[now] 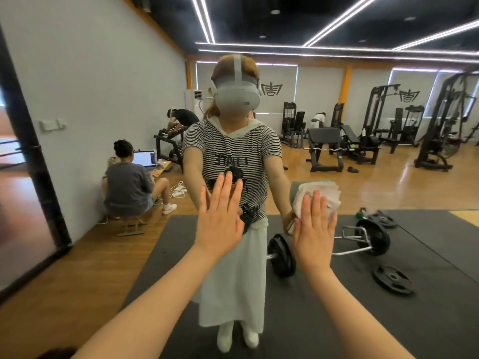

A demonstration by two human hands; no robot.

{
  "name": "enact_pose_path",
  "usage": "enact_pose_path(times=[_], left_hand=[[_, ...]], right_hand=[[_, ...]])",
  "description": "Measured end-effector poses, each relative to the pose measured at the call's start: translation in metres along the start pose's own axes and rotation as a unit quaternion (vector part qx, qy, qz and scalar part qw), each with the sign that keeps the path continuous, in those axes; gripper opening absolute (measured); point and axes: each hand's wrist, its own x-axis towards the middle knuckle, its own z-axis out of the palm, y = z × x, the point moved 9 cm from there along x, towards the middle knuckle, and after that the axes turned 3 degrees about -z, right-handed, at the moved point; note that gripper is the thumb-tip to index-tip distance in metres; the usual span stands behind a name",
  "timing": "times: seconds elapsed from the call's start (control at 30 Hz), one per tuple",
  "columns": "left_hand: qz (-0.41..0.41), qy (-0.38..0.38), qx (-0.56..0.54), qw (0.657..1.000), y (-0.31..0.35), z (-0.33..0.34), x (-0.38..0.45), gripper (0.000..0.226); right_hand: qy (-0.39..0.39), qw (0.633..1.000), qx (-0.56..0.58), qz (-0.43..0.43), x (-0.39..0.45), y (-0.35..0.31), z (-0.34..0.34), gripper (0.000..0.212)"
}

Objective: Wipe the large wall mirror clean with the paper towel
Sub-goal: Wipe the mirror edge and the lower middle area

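On the mirror (363, 125), left hand (220, 216) lies flat, fingers straight; right hand (315, 234) presses paper towel (324, 193) flat-fingered.

Bright, even indoor light from long white ceiling strips (337, 22), upper right and centre. Soft sheen on wood floor (388, 182), far right. Shadows faint. Wide-angle bend strong at edges: left wall and black frame (31, 156) bow. Near left edge blurred. Centre reasonably sharp.

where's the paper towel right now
In the head view the paper towel is right of centre, pressed flat against the mirror under the fingers of the right hand; the left hand lies flat on the glass beside it.
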Motion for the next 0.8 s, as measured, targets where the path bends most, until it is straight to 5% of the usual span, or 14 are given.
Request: enact_pose_path(times=[0.33, 0.47, 0.67, 0.8], left_hand=[[0.117, -0.079, 0.02, 0.99, -0.064, -0.025, -0.071, 0.063], [0.058, -0.044, 0.002, 0.997, -0.13, -0.042, -0.07, 0.059], [-0.155, -0.022, 0.001, 0.988, -0.22, -0.032, -0.053, 0.065], [-0.137, -0.008, 0.043, 0.99, -0.22, -0.017, -0.044, 0.067]], right_hand=[[-0.002, 0.999, 0.037, 0.037, 0.0, -0.006, 0.005, 0.057], [0.006, 0.996, 0.062, 0.056, -0.001, -0.006, 0.009, 0.06], [0.01, 0.998, 0.056, 0.042, 0.0, -0.008, 0.004, 0.059], [0.022, 0.996, 0.068, 0.048, -0.002, -0.006, 0.006, 0.059]])
